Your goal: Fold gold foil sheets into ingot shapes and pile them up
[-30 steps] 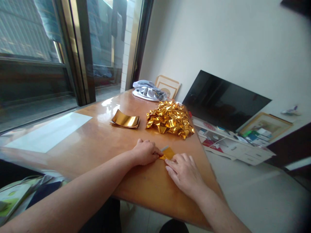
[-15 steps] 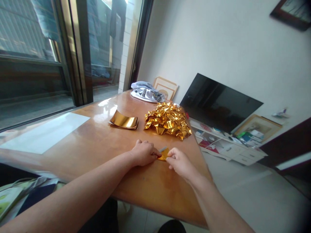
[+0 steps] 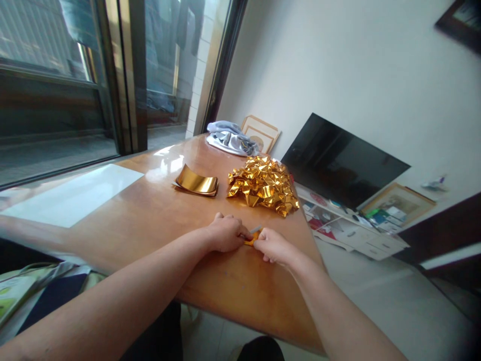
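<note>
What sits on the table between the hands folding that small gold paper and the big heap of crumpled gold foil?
Nothing: in the head view, only bare wooden table separates the hands' small gold paper from the foil heap.

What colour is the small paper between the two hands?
Gold, shiny foil paper, seen in the head view.

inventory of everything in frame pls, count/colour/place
foil piece: 1, gold, pinched between both hands on the table
foil pile: 1 heap, gold, table's far right
foil sheets: 1 small stack, gold, curled, left of the pile
white sheet: 1, table's left
cloth: 1, grey, table's far end
table: 1, brown wood
frames: 2 in view, wood, against the wall
TV: 1, black, leaning on the wall
left hand: 1, on the foil piece
right hand: 1, on the foil piece
</note>
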`<state>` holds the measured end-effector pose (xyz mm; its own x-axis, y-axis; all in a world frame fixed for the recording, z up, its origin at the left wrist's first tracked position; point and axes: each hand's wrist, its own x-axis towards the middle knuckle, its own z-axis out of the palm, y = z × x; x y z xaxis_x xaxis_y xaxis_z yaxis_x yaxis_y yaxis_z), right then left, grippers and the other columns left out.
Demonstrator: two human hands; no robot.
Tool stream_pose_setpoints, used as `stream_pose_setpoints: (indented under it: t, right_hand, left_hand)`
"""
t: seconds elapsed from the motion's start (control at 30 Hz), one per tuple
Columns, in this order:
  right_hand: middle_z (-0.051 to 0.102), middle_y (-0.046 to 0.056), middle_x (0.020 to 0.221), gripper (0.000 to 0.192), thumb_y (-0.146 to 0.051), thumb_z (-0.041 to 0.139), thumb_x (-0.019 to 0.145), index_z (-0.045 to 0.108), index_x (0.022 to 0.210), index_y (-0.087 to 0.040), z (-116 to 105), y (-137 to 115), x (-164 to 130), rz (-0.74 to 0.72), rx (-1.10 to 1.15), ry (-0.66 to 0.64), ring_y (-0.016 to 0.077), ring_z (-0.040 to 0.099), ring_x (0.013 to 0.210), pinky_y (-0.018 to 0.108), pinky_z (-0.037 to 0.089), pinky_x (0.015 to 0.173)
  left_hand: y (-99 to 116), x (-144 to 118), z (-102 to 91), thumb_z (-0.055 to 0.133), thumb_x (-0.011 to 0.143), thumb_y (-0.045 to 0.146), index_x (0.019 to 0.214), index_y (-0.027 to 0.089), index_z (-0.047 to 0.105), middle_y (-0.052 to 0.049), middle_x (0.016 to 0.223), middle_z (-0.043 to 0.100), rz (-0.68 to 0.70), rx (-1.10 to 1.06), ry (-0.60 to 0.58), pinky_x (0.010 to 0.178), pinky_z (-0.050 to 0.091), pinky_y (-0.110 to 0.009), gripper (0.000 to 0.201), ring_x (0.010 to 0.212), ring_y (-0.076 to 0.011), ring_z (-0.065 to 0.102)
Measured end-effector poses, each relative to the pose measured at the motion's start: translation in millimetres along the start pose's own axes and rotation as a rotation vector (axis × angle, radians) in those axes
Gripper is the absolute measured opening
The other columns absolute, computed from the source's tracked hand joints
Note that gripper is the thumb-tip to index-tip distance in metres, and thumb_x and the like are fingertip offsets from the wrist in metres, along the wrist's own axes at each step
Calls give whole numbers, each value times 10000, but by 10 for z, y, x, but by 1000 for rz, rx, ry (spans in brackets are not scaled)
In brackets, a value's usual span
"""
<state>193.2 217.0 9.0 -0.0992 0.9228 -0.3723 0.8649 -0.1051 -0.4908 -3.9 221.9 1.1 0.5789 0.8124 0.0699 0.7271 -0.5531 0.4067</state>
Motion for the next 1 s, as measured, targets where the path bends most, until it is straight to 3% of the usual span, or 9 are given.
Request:
stream_pose_setpoints:
  t: [0.23, 0.43, 0.73, 1.0]
  right_hand:
    - [457, -67, 470, 126, -222, 616, 781, 539, 687, -189, -17, -86, 23, -44, -23, -43, 79, 435, 406, 190, 278, 401]
    - [510, -41, 518, 143, -312, 631, 790, 599, 747, -179, -15, -138, -9, -40, -36, -58, 102, 484, 435, 196, 314, 399]
    - [495, -38, 494, 190, -355, 687, 750, 632, 725, -174, 14, -117, 28, -26, -35, -16, 98, 469, 468, 190, 294, 435]
    - [527, -28, 524, 217, -387, 657, 761, 675, 809, -176, 19, -118, 83, -44, -64, -75, 111, 481, 454, 205, 323, 419]
  left_hand:
    - [-28, 9, -6, 507, 867, 351, 1113, 512, 705, -8, 1033, 730, 11, -7, -12, 876, 328, -433, 355, 994, -266, 607]
    - [-31, 12, -36, 509, 848, 300, 1108, 495, 712, 8, 1030, 745, 2, -27, -44, 901, 327, -430, 383, 1010, -257, 618]
    - [-20, 14, -70, 523, 820, 230, 1092, 463, 736, 9, 1053, 757, -8, -63, -58, 927, 331, -431, 416, 1007, -259, 624]
    - [-19, 8, -103, 535, 790, 205, 1073, 447, 744, 25, 1046, 766, 6, -95, -75, 944, 326, -439, 427, 994, -257, 636]
